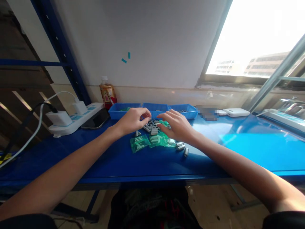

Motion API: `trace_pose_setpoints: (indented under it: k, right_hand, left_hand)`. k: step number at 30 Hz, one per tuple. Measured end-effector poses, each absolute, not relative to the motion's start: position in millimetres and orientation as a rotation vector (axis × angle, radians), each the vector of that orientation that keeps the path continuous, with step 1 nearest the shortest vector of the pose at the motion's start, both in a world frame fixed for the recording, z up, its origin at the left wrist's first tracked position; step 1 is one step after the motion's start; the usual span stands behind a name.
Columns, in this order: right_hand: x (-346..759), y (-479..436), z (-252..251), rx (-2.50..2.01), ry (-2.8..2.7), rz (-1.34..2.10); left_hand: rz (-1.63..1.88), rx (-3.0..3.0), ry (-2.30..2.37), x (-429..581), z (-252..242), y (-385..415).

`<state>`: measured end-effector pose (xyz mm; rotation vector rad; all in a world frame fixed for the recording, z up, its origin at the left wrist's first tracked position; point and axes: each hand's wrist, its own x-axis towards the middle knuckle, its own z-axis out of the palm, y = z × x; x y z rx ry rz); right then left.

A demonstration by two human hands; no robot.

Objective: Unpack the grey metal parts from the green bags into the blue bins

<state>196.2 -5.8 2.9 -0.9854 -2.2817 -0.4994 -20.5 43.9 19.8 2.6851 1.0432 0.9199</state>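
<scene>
Small metal cylinders [154, 131] lie in a loose pile on the blue table [114, 162], between and below my hands. My left hand [135, 120] is over the pile's left side, its fingers curled and the thumb tip close to the index finger in a pinch. Anything between those tips is too small to make out. On the right, my right hand [175, 124] hovers with thumb and fingers apart, holding nothing I can see. Green plastic bags [139, 143] with similar cylinders inside lie in front of the pile. A few loose cylinders [186, 152] sit nearer the right forearm.
Blue trays [125, 107] stand in a row behind the pile, with small parts inside. To the left are a bottle [108, 93], a phone [95, 119] and a white power strip [77, 119] with plugs and cables. A white device [236, 112] lies at the back right.
</scene>
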Motion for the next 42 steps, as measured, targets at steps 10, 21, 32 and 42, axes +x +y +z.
trace_pose_setpoints:
  k: [10,21,32,42]
  right_hand:
    - [178.7,-3.4,1.6,-1.131,-2.106,-0.365]
    - [179.1,-1.3,-3.5,-1.052,-2.228,-0.153]
    - [173.8,14.2,6.2,-1.075,-2.231,-0.290]
    - [160.9,0.6,1.8,-1.018,-1.989,-0.051]
  left_hand:
    - [0.989,2.164,0.942,1.2,9.6,32.4]
    - [0.945,2.078,0.884,-2.5,-0.2,37.9]
    - [0.998,1.872,0.840,-5.1,-2.5,45.2]
    - [1.227,2.553,0.814,-16.1,1.3,37.5]
